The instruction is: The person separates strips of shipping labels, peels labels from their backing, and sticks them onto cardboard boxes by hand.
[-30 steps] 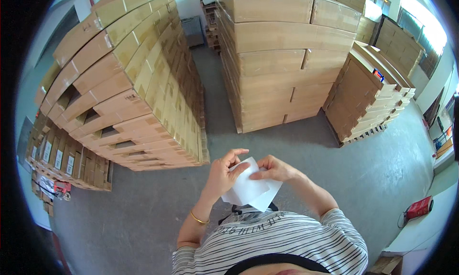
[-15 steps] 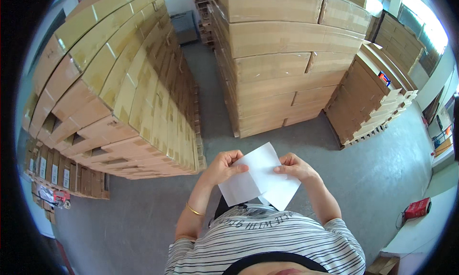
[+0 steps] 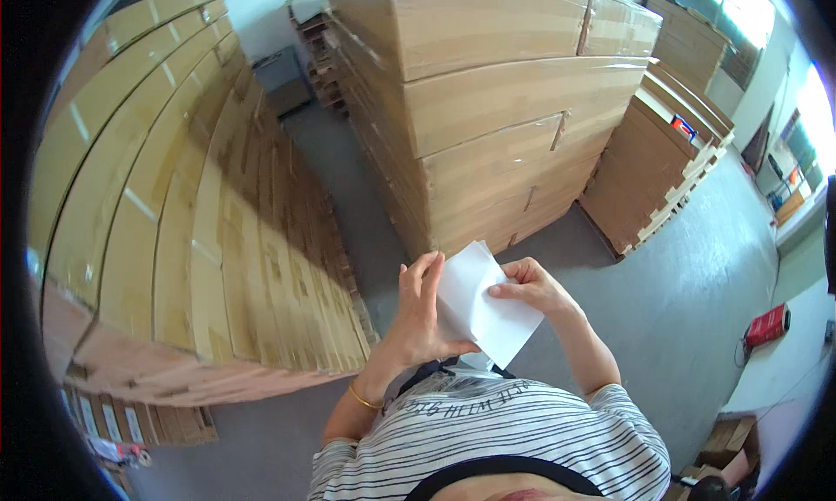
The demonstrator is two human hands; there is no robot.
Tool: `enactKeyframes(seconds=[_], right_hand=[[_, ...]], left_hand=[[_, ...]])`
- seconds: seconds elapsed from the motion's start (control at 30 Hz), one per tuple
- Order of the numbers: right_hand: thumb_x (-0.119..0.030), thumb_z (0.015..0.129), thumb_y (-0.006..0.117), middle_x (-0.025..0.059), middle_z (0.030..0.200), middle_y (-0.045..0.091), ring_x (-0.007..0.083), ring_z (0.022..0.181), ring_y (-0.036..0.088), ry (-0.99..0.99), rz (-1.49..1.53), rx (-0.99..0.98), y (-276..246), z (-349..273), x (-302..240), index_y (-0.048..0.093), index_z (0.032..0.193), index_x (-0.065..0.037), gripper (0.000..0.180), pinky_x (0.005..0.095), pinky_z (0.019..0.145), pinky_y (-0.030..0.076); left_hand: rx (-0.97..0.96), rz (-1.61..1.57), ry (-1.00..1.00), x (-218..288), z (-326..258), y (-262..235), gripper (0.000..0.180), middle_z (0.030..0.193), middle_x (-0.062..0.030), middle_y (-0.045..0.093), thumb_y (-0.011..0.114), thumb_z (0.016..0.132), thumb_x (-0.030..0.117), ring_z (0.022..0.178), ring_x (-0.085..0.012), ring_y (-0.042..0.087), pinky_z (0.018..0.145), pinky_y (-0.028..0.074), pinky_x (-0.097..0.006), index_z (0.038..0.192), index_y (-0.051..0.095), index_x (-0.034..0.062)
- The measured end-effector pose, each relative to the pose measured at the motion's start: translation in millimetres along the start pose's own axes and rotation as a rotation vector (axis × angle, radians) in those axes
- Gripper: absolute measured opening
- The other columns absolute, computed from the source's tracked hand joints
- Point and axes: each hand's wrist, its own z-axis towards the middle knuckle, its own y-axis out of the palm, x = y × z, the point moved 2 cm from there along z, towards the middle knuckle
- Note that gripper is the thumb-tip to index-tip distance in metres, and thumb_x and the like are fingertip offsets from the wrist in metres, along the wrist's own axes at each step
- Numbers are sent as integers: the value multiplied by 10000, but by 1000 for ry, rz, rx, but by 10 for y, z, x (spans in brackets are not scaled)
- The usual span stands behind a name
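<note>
White paper sheets [image 3: 505, 314], folded or layered, are held in front of my waist. My right hand [image 3: 533, 290] grips their right side, its thumb lying flat on top and the fingers underneath. Along the left edge, my left hand [image 3: 418, 318] forms a wide C: the fingertips meet the upper left of the paper and the thumb reaches its lower left edge. A gold bangle [image 3: 364, 396] circles my left wrist. How many sheets there are cannot be made out.
Tall stacks of cardboard cartons stand at the left [image 3: 183, 214] and straight ahead [image 3: 505, 127], with a narrow floor aisle [image 3: 335, 157] between them. Flat cardboard on a pallet [image 3: 623, 174] is at the right. A red box-shaped object [image 3: 766, 326] sits by the right wall.
My left hand has opened from a pinch to a wider span along the paper's edge. The paper is now folded or stacked smaller. The view has turned and moved closer to the cartons.
</note>
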Motion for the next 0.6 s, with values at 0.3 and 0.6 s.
enactKeyframes(seconds=[0.3, 0.6], right_hand=[[-288, 818, 758, 7, 752, 682, 67, 612, 617, 21, -25, 33, -461, 327, 23, 709, 938, -6, 311, 221, 553, 490], [-305, 813, 764, 15, 776, 690, 69, 625, 620, -33, 69, 33, -1116, 108, -14, 704, 964, -5, 342, 222, 564, 494]], left_hand=[[-68, -154, 55, -296, 534, 82, 1326, 1434, -263, 213, 921, 524, 341, 1299, -437, 296, 1050, 341, -536, 1494, 56, 78], [-51, -298, 83, -213, 994, 483, 1271, 1373, -240, 287, 909, 556, 298, 1269, -386, 352, 1032, 364, -491, 1496, 84, 75]])
